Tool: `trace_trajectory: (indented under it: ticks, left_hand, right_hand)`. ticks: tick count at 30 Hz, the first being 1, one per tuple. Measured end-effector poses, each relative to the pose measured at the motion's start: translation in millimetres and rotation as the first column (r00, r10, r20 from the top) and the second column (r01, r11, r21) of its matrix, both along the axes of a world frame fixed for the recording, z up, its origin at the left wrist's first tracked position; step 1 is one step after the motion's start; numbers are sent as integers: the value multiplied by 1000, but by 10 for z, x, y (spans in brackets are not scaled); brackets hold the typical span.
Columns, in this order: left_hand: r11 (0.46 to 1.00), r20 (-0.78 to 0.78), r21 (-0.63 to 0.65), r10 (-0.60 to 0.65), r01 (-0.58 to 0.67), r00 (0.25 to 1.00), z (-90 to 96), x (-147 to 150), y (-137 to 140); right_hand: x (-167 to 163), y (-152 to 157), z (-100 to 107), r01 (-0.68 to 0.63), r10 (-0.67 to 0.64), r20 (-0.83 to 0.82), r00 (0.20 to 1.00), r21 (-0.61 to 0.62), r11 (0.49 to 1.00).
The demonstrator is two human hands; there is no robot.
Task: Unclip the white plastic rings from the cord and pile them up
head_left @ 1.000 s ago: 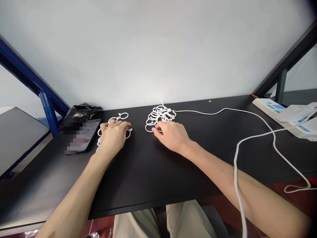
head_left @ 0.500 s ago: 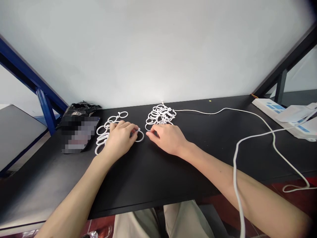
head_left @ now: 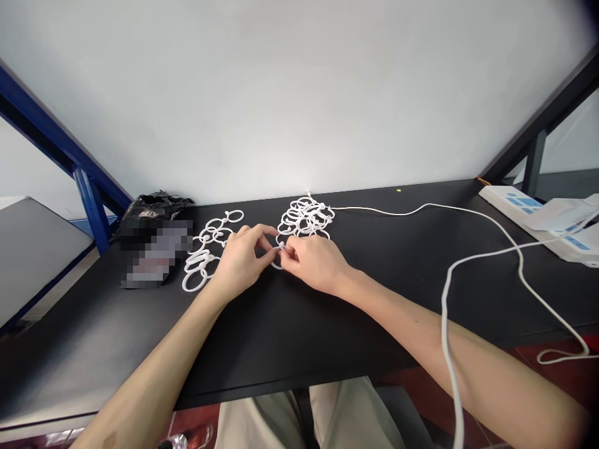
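My left hand [head_left: 246, 259] and my right hand [head_left: 316, 262] meet over the dark table. Between their fingertips is a white ring [head_left: 277, 266] with a small round knob, partly hidden by the fingers. The right thumb and forefinger pinch it near the knob. On its other side, the left thumb touches it and the left forefinger curves above. Just beyond the right hand lies a tangled pile of white rings [head_left: 306, 215]. More white rings [head_left: 194, 280] spread beside my left hand, several overlapping.
A crumpled black plastic bag [head_left: 156, 206] and a blurred-out flat object [head_left: 159, 255] lie at the left. A white cable [head_left: 447, 293] loops across the right side, passing over my right forearm. A white power strip [head_left: 528, 212] sits far right. A pale wall [head_left: 299, 93] closes off the back.
My left hand has moved right, bringing the white ring to my right hand. My right fingers now close on it. More of the rings at the left are uncovered.
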State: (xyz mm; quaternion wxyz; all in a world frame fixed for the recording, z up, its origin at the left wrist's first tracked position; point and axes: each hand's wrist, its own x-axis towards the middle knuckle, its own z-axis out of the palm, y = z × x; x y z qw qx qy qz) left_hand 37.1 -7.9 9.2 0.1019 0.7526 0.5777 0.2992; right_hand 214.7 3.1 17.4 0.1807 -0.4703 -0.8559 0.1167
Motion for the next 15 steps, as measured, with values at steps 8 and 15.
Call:
trace_trajectory:
  ticks: [8,15]
  left_hand:
    - [996,-19,54,74,-73,997,6,-37,37]
    - [918,-535,284,392,-278,748,-178,-210,421]
  right_hand:
    - [68,77,34,118,-113,-50,992,110,987]
    - [234,310,1,315,-321,128,938,63,947]
